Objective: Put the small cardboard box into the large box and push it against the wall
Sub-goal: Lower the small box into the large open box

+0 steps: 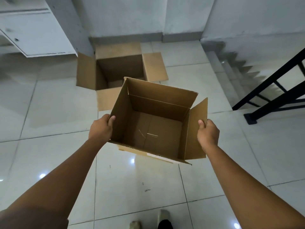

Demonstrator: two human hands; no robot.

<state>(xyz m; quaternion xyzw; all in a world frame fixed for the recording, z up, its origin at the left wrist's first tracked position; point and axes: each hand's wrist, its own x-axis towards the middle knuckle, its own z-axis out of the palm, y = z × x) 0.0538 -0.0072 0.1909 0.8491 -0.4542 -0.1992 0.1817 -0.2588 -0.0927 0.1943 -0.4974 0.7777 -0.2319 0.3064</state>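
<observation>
I hold the small cardboard box (155, 123) in the air over the tiled floor, its top open and its inside empty. My left hand (100, 128) grips its left wall, thumb over the rim. My right hand (208, 133) grips the raised right flap. Beyond it, the large box (118, 70) stands on the floor with all flaps spread open; its far flap lies near the grey wall (123, 15). The small box's far corner overlaps the large box's near right corner in view.
A descending staircase (236, 70) with a black railing (274, 93) opens at the right. A white cabinet (33, 30) hangs at the upper left beside the large box. My feet (163, 219) show at the bottom edge on glossy tiles.
</observation>
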